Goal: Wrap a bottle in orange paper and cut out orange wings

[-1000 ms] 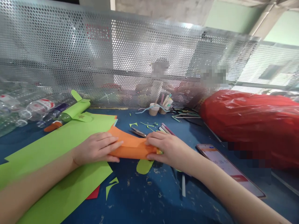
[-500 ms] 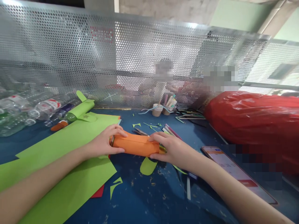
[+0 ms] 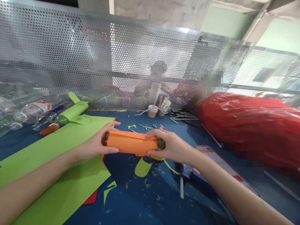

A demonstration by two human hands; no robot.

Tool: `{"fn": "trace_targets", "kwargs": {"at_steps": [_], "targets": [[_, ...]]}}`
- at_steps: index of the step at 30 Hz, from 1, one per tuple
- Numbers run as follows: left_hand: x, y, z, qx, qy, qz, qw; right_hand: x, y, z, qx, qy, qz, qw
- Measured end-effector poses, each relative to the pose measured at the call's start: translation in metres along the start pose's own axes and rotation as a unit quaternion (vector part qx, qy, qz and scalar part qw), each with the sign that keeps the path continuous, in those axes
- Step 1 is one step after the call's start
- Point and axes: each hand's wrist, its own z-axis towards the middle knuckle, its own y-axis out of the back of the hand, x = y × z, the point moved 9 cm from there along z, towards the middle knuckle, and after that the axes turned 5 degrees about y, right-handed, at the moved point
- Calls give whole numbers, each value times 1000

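Between my hands is a small bottle wrapped in orange paper, held level above the blue table. My left hand is closed around its left end, thumb below and fingers over the top. My right hand grips the other end, where a dark green piece of the bottle sticks out of the paper. A loose paper edge runs along the top of the roll. Just below it lies a rounded green paper cutout. Scissors behind the roll are mostly hidden.
Large green paper sheets cover the left side. Beyond them lie a green-wrapped bottle and several clear bottles. Cups of sticks stand at the back. Rightward are a phone, a dark blue tool and a red bag.
The orange-wrapped bottle has turned slightly, its paper edge now nearer the top. Both hands keep hold of its ends. The camera view has shifted a little to the right.
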Motion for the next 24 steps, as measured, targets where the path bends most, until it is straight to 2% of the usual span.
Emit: {"fn": "trace_targets", "kwargs": {"at_steps": [6,10,13,20,24], "targets": [[2,-8,-3,-32,24,-51,998,7,13,-1,-28,31,16,999],[-4,-10,-6,-73,8,-76,994,3,17,0,-39,23,28,999],[-5,-9,-6,-82,-4,-87,993,4,20,0,-45,22,23,998],[18,0,-4,-120,41,-169,977,10,33,-1,-112,46,-39,992],[24,2,-4,-144,70,-178,971,8,43,0,-137,20,-84,987]]}}
